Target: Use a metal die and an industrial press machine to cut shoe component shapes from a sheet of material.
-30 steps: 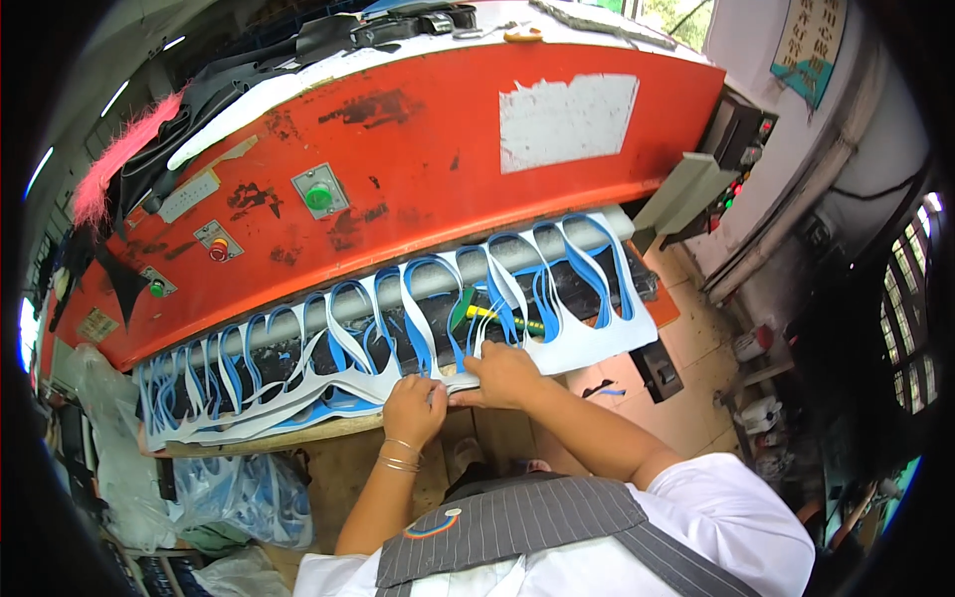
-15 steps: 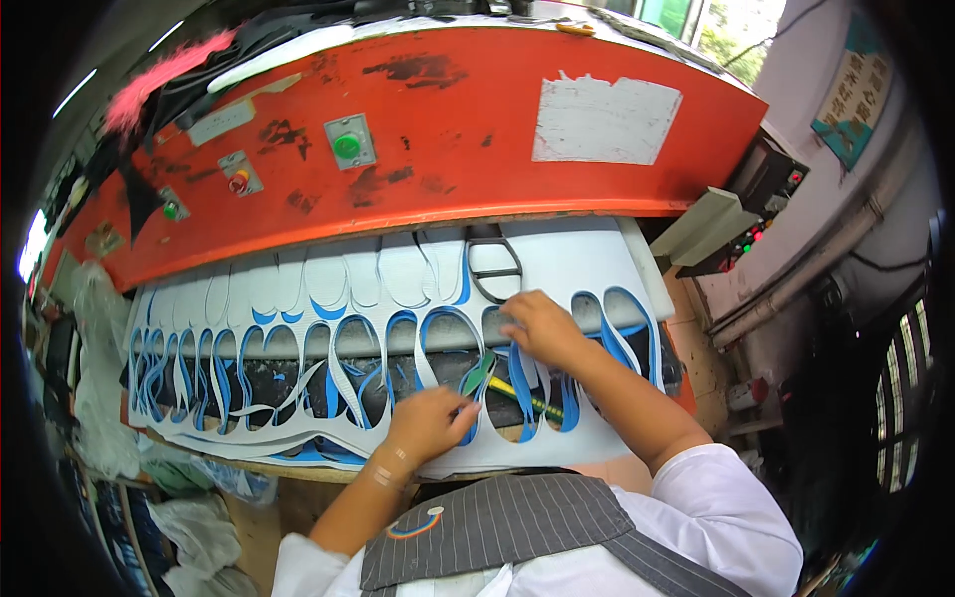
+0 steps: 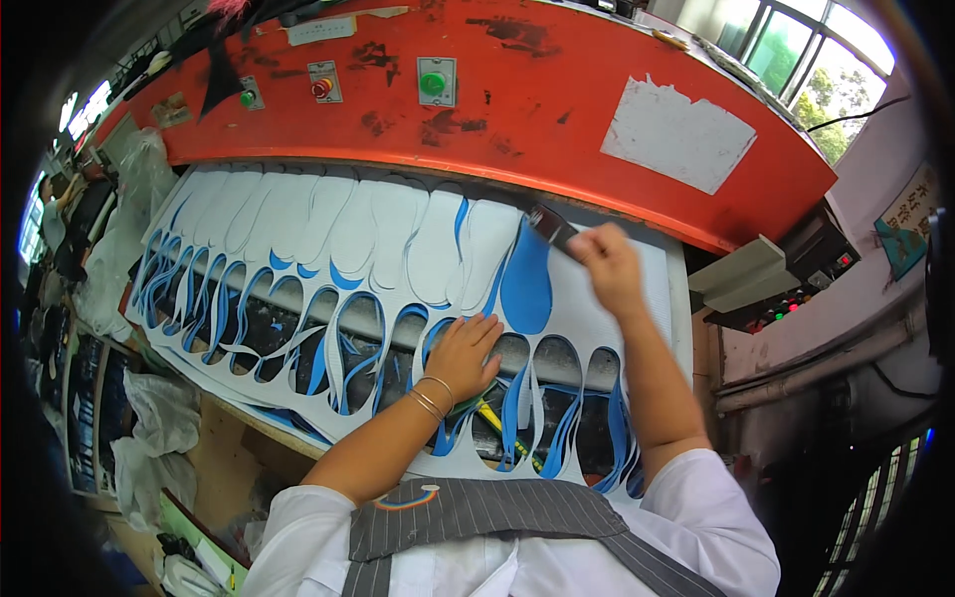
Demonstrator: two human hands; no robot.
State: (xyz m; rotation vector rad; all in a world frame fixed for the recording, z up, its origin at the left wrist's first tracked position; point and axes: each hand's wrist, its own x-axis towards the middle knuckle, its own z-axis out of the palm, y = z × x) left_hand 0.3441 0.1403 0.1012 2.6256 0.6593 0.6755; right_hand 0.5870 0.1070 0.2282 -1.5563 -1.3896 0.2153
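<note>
The right hand [image 3: 609, 261] is closed around one end of a dark tool [image 3: 553, 225], gripping it between thumb and fingers; the hand is a little blurred. The far end of the tool is at the top of a blue sole shape [image 3: 527, 291], which lies on the white sheet [image 3: 585, 310] in front of the red machine [image 3: 537, 124]. The left hand [image 3: 466, 356] lies palm down with its fingers stretched out and loose, resting on the white material just left of the blue shape's lower end. Bracelets [image 3: 430, 397] circle the left wrist. To the left, more sole outlines run in a row across the white sheet. Nearer the person, a white and blue strip of scrap [image 3: 398, 423] with rounded holes hangs together in loops, and a yellow and green handle [image 3: 489, 415] shows beneath it, close to the left hand
</note>
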